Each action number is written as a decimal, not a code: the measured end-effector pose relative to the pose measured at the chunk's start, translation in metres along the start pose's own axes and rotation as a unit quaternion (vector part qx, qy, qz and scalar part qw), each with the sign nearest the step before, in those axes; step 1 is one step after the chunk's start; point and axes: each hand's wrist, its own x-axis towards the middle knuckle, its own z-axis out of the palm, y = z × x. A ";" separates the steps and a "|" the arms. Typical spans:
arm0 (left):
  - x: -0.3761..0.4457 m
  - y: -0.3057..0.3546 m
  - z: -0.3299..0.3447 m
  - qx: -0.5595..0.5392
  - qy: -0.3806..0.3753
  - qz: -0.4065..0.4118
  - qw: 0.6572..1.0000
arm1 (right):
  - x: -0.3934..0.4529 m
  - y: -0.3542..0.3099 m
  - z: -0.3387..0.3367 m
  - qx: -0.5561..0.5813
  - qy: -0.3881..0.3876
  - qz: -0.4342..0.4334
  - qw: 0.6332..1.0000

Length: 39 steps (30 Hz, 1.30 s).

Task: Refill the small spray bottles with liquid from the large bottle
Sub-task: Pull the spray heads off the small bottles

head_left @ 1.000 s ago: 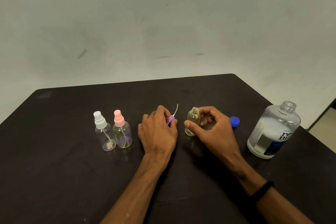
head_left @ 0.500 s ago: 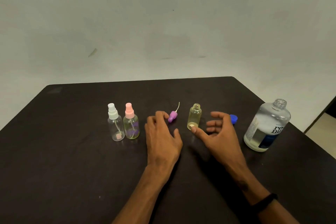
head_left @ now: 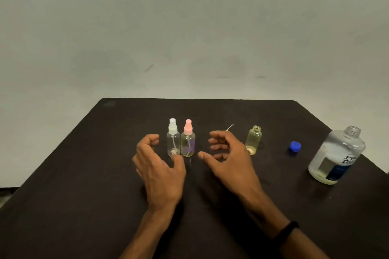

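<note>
Two small spray bottles stand side by side, touching or nearly so, on a dark matte table [head_left: 84, 185]: the white-capped bottle [head_left: 173, 137] is clear round plastic with a thin dip tube slanting inside, and the pink-capped bottle [head_left: 188, 139] is clear with a faint yellow tint and a purple patch low on its body. To their right an uncapped small bottle [head_left: 253, 140], yellowish and round-shouldered with a threaded neck, stands upright with its mouth open. A thin white tube [head_left: 230, 127] pokes out from behind the right hand; what it joins is hidden.

The left hand [head_left: 156, 166] hovers just left of the white-capped bottle, fingers loosely curled, thumb near the bottle's base, holding nothing. The right hand [head_left: 228, 160] sits between the pink-capped bottle and the uncapped one, fingers loosely curled and spread, also empty. A black wristband [head_left: 287, 229] circles the right wrist.

Further right lies a small blue cap [head_left: 294, 147], and beyond it the large bottle [head_left: 336, 155], clear, rounded, uncapped, with a dark blue and white label.
</note>
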 end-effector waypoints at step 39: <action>0.029 0.033 0.073 -0.407 -0.450 -0.216 0.765 | 0.023 0.025 -0.045 0.530 -0.296 0.231 0.760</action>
